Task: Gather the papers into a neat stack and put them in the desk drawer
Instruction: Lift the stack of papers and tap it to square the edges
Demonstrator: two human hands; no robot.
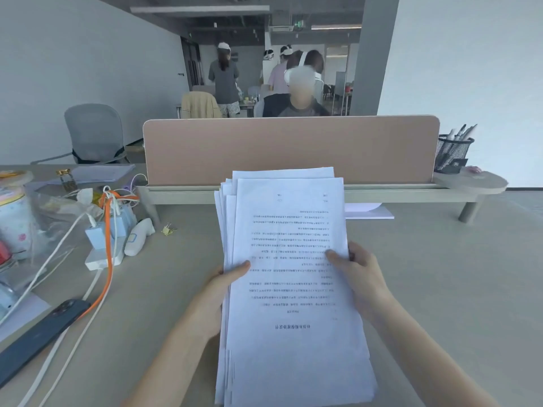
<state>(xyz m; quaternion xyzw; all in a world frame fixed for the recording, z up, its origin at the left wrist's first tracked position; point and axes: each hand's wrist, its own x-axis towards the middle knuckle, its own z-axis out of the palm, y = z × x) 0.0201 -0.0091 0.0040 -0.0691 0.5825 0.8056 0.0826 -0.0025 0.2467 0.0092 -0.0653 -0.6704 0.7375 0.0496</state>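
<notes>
Grey desk (440, 274) is filling the lower frame, backed by a tan divider panel (291, 148) across the middle, with an open office and other people behind it. At centre, the sheaf of printed papers (293, 289) is being held above the desk, running from the divider's foot down to the bottom edge. The left hand (223, 286) is closing on the sheaf's left edge, thumb on top; the right hand (358, 274) is gripping the right edge the same way. Holding both long sides like this is probably meant to square the sheets, since their left and top edges are still fanning out unevenly. One more white sheet (370, 211) is lying flat just right of the sheaf's top, under the divider shelf, likely still to be collected. No drawer is showing anywhere.

At upper right, a black mesh pen cup (452, 152) is standing on a round shelf and holding several pens. At left, a clear plastic bag (53, 218) is slumping beside a power strip with chargers (105, 245), an orange cable (107, 259) and a dark phone (41, 336).
</notes>
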